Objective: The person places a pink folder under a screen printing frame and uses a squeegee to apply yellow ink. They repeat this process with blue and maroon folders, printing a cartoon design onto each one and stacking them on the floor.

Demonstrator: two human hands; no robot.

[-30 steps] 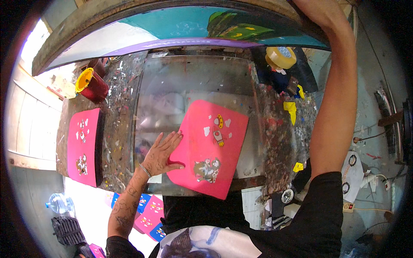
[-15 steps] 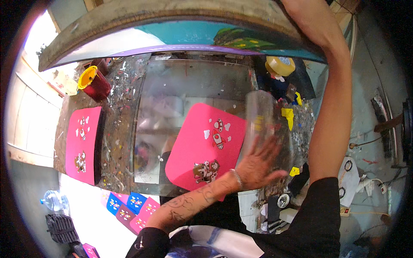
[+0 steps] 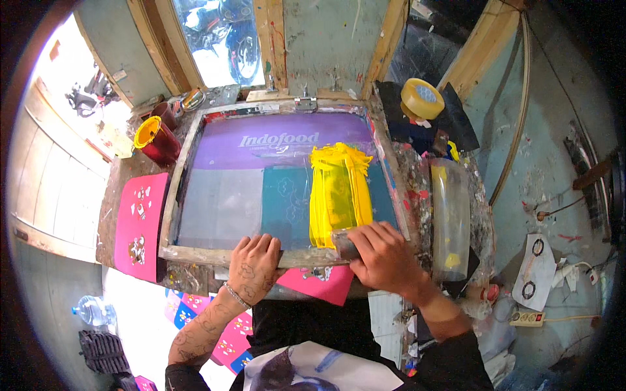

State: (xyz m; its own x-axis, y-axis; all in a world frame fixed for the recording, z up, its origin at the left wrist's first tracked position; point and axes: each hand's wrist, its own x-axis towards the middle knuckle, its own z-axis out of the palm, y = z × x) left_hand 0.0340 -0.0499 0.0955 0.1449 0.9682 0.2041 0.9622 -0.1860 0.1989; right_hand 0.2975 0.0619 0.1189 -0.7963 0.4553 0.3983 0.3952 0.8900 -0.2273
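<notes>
A wooden-framed printing screen [image 3: 222, 255] lies lowered on the worktable, its mesh purple at the far side, grey and teal nearer. Over the near bar of that screen, the fingers of my left hand [image 3: 253, 266] are curled. My right hand [image 3: 385, 257] grips a squeegee [image 3: 345, 244] at the near end of a thick streak of yellow ink [image 3: 340, 195] on the mesh. Beneath the screen, a pink printed sheet [image 3: 323, 284] pokes out at the near side; most of it is hidden.
Left on the table are another pink printed sheet [image 3: 140, 218] and a dark red pot [image 3: 158, 142] with yellow ink on its rim. At the right lie a clear plastic piece [image 3: 450, 221] and a roll of tape [image 3: 422, 99]. Printed sheets [image 3: 231, 342] lie lower down.
The raised screen has come down over the pink sheet. My left hand moved from the clear plastic piece to the screen's near bar; my right hand went from the frame to the squeegee.
</notes>
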